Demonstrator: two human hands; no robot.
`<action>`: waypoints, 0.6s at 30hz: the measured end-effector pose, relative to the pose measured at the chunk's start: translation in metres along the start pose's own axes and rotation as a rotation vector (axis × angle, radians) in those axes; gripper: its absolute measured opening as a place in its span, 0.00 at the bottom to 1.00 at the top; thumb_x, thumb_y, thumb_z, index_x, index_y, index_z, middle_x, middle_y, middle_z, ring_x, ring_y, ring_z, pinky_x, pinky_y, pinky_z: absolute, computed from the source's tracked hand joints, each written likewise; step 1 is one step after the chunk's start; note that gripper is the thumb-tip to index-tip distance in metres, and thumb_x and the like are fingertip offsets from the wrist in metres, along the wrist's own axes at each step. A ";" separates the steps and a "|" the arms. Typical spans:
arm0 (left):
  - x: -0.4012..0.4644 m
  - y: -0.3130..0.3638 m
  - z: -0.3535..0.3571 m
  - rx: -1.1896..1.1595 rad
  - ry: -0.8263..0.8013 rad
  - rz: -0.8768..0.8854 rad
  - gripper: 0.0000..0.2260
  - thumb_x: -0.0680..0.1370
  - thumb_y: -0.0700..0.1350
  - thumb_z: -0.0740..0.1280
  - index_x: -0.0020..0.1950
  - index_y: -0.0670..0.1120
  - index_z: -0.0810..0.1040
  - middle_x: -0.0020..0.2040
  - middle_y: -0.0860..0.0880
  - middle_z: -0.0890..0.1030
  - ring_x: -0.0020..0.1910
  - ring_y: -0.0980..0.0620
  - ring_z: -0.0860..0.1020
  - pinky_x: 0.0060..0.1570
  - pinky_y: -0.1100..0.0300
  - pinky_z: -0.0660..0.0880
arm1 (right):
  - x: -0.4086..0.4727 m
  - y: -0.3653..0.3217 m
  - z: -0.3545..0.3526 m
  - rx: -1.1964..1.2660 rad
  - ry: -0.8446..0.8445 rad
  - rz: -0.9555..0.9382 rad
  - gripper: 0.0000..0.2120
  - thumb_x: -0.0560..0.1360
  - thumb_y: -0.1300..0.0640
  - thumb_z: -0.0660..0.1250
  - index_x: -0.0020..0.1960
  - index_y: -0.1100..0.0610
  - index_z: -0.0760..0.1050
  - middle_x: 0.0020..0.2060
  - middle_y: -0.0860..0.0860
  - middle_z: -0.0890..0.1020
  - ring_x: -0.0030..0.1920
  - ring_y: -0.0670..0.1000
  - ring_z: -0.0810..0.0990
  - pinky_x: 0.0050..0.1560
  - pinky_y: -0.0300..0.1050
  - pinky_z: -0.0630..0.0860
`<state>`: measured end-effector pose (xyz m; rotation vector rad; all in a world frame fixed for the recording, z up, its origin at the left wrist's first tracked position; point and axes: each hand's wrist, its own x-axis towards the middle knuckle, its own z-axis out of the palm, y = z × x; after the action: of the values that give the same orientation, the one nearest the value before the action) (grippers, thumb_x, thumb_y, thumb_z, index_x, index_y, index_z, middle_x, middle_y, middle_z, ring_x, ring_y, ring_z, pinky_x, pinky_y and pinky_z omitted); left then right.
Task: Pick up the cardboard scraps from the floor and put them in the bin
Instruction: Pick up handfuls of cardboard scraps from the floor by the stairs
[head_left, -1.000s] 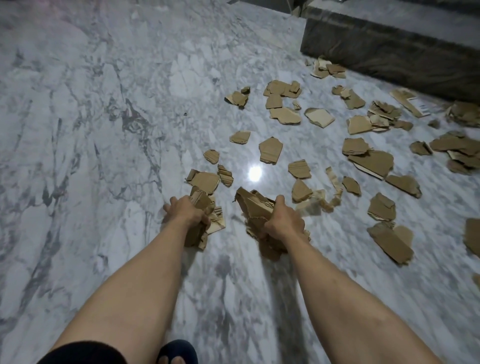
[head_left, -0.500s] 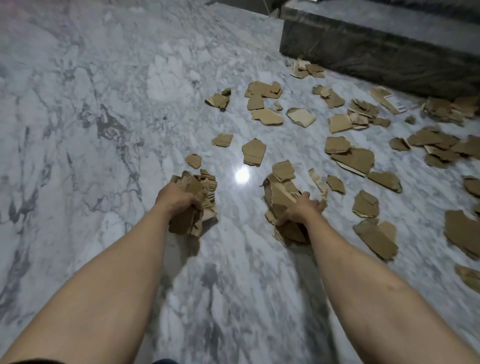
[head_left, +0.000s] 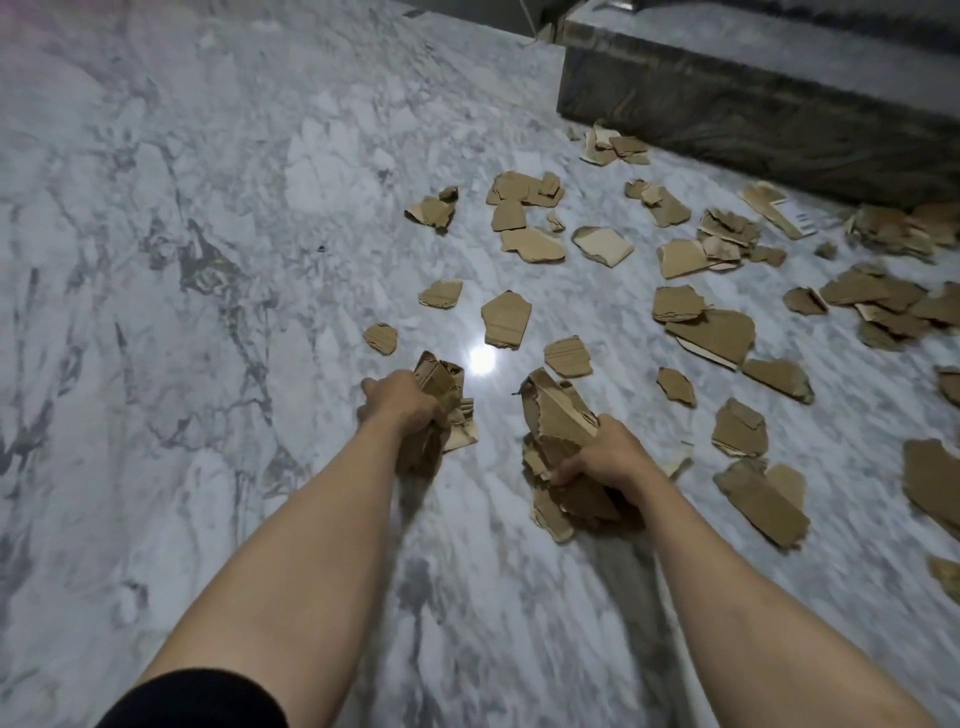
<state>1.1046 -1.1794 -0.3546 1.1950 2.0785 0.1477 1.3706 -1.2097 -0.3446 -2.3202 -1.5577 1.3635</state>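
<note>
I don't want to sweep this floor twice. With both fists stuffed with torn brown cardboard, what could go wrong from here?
1. The right hand grips an overfull bundle of torn brown cardboard scraps; pieces hang loose below the fingers and may drop on the way.
2. The left hand holds a crumpled wad of cardboard pieces with edges poking out, so some could slip free.
3. No bin is in view, so the carry may be long.

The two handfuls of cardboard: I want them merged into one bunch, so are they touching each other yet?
Apart. The head view shows bare marble floor between the left hand's bundle and the right hand's bundle.
</note>
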 end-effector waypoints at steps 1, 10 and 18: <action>-0.002 0.000 -0.001 -0.004 0.011 0.006 0.27 0.59 0.55 0.79 0.53 0.46 0.76 0.57 0.40 0.75 0.60 0.40 0.68 0.48 0.55 0.67 | 0.000 -0.001 -0.007 0.012 -0.026 -0.020 0.36 0.52 0.55 0.85 0.55 0.54 0.71 0.51 0.54 0.80 0.50 0.56 0.78 0.53 0.54 0.78; 0.000 -0.007 0.001 0.090 0.008 0.301 0.33 0.61 0.48 0.81 0.64 0.44 0.77 0.74 0.45 0.61 0.67 0.38 0.70 0.63 0.48 0.74 | 0.001 -0.045 -0.044 -0.174 -0.167 -0.139 0.40 0.59 0.58 0.83 0.62 0.52 0.63 0.52 0.53 0.77 0.50 0.57 0.78 0.46 0.51 0.77; 0.002 0.012 0.004 0.199 -0.146 0.435 0.35 0.60 0.46 0.81 0.64 0.52 0.74 0.59 0.46 0.80 0.56 0.43 0.78 0.51 0.54 0.76 | 0.015 -0.059 -0.010 -0.526 -0.255 -0.212 0.56 0.59 0.53 0.81 0.75 0.37 0.49 0.71 0.52 0.69 0.62 0.60 0.75 0.60 0.59 0.75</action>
<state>1.1150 -1.1722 -0.3535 1.7162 1.7132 0.0523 1.3353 -1.1651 -0.3207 -2.1872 -2.4148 1.3681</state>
